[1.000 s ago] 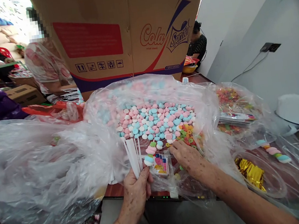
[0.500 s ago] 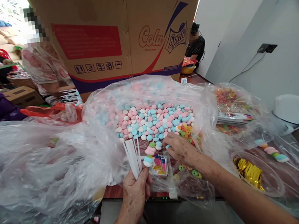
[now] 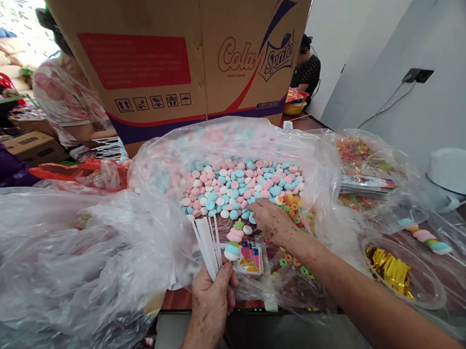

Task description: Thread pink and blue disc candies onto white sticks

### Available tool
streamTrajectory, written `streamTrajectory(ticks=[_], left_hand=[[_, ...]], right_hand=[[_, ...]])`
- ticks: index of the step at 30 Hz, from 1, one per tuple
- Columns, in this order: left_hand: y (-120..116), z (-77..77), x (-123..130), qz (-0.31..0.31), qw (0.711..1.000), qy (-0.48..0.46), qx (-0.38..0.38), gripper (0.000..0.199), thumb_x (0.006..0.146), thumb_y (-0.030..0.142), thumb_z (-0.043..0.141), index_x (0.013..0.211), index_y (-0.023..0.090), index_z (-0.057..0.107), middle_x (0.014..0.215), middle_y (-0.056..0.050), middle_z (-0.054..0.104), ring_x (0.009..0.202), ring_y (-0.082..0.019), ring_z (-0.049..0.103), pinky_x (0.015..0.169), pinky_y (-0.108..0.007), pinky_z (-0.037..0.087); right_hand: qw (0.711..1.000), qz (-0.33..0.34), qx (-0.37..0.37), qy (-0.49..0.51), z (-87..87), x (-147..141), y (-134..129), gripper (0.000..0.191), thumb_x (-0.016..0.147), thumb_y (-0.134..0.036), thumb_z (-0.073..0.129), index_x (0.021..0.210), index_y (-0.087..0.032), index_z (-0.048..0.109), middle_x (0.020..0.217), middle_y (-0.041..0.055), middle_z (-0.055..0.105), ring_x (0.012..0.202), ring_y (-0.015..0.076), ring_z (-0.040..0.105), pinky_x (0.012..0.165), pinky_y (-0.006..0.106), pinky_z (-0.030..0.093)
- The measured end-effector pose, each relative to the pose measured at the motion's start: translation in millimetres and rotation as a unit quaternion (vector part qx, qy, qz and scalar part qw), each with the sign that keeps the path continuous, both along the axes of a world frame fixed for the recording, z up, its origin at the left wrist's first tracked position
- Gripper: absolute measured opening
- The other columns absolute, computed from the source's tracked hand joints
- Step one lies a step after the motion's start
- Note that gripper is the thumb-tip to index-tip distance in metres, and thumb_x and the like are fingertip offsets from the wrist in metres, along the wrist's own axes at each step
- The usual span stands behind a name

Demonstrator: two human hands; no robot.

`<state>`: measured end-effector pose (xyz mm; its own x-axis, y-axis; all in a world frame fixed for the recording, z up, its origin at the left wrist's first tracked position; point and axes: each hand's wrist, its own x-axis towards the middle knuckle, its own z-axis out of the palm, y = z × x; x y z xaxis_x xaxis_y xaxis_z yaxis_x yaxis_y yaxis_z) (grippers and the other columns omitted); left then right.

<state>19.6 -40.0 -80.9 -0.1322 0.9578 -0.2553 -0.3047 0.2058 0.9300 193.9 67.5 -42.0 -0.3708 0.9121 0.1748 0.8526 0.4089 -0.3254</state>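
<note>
My left hand grips a fan of white sticks, one threaded with candies. My right hand rests fingertips in the candy pile inside an open plastic bag, before a cardboard box.

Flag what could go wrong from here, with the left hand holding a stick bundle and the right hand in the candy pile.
1. The left hand pinches a fan of white sticks, one already carrying candies; a loosened grip could drop them.
2. The right hand reaches among loose round candies; pieces could get nudged into the neighbouring ring candies.
3. The thin plastic bag could snag on the forearm.
</note>
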Motion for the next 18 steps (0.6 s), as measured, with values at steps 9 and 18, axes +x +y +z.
streamTrajectory(ticks=[9,18], left_hand=[[-0.9,-0.5,-0.6,-0.006,1.0,0.003,-0.001,0.033,0.07,0.046,0.069,0.074,0.016,0.053,0.052,0.006,0.056,0.027,-0.004,0.037,0.028,-0.015,0.025],[-0.1,0.9,-0.1,0.002,1.0,0.002,-0.011,0.034,0.069,0.046,0.07,0.075,0.017,0.054,0.052,0.007,0.056,0.027,-0.004,0.037,0.027,-0.015,0.026]], right_hand=[[0.996,0.035,-0.031,0.077,3.6,1.6,-9.0,0.019,0.087,-0.01,0.049,0.099,-0.017,0.061,0.098,0.0067,0.062,0.089,0.0188,0.057,0.081,0.03,0.043],[0.996,0.066,-0.03,0.059,-21.5,-2.1,-9.5,0.016,0.083,-0.009,0.055,0.094,-0.018,0.061,0.094,0.0067,0.065,0.091,0.02,0.058,0.081,0.031,0.043]])
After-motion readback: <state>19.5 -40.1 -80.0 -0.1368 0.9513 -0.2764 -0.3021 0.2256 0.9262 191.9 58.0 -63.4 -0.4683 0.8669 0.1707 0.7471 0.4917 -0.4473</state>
